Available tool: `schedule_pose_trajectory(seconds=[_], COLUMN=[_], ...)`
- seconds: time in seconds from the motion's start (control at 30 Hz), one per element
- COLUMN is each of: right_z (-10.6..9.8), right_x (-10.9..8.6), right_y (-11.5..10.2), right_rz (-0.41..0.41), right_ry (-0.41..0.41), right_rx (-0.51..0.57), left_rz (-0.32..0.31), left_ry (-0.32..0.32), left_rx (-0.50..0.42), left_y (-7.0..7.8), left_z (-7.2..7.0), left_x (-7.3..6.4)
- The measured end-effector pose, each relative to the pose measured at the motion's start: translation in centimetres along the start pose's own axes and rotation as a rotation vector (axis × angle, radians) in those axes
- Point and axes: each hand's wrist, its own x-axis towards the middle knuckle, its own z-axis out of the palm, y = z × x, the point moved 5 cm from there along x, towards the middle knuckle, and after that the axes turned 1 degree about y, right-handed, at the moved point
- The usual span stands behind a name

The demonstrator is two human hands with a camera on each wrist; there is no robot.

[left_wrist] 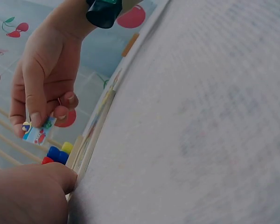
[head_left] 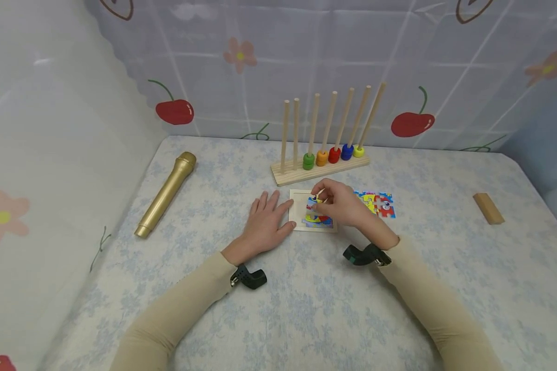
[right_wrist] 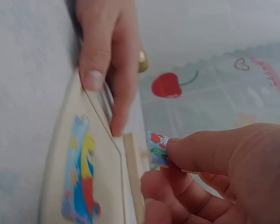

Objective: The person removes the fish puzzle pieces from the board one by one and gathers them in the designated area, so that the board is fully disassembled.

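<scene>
My right hand [head_left: 341, 203] pinches a small jigsaw puzzle piece [right_wrist: 157, 147] between thumb and fingers, above the wooden puzzle tray [head_left: 297, 208]. A red crab picture shows on that piece. Inside the tray, joined puzzle pieces [right_wrist: 79, 172] with yellow, blue and red parts lie along the near right side; the right hand partly hides them in the head view. My left hand [head_left: 265, 224] lies with fingers extended, its index finger and thumb touching the tray's left edge.
Loose puzzle pieces [head_left: 385, 204] lie just right of the tray. Behind it stands a wooden peg rack [head_left: 288, 178] with tall pegs and coloured beads. A gold microphone [head_left: 164, 198] lies at the left, and a wooden block [head_left: 489, 208] at the far right.
</scene>
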Motion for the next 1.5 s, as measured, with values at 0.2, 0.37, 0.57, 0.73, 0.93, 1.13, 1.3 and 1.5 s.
schedule_pose_trajectory(seconds=[0.2, 0.37, 0.57, 0.73, 0.93, 1.13, 1.3, 1.5], right_z=[-2.4, -4.2, -5.5, -5.3, -4.3, -3.8, -3.7, -3.5], right_x=[-1.4, -3.2, -5.1, -6.1, -6.3, -6.3, -6.3, -6.3], right_y=[1.8, 3.4, 5.0, 6.1, 6.6, 6.5, 6.3, 6.3], right_rz=[0.065, 0.07, 0.096, 0.088, 0.044, 0.011, -0.005, 0.005], right_ry=[0.022, 0.048, 0.058, 0.03, 0.006, 0.069, 0.138, 0.158], right_rx=[-0.015, -0.079, -0.133, -0.132, -0.172, -0.252, -0.276, -0.279], left_rz=[0.004, 0.008, 0.011, 0.007, 0.008, 0.011, 0.013, 0.007], left_ry=[0.002, 0.007, 0.009, 0.007, 0.004, 0.006, 0.005, 0.004], left_rx=[-0.002, -0.022, -0.019, -0.007, -0.007, -0.019, -0.019, -0.016], left_y=[-0.1, -0.1, -0.2, -0.2, -0.1, -0.1, -0.1, -0.1], left_z=[0.0, 0.0, 0.1, 0.1, 0.1, 0.0, 0.0, 0.1], left_x=[-0.1, -0.1, 0.0, 0.0, 0.0, -0.1, -0.1, 0.0])
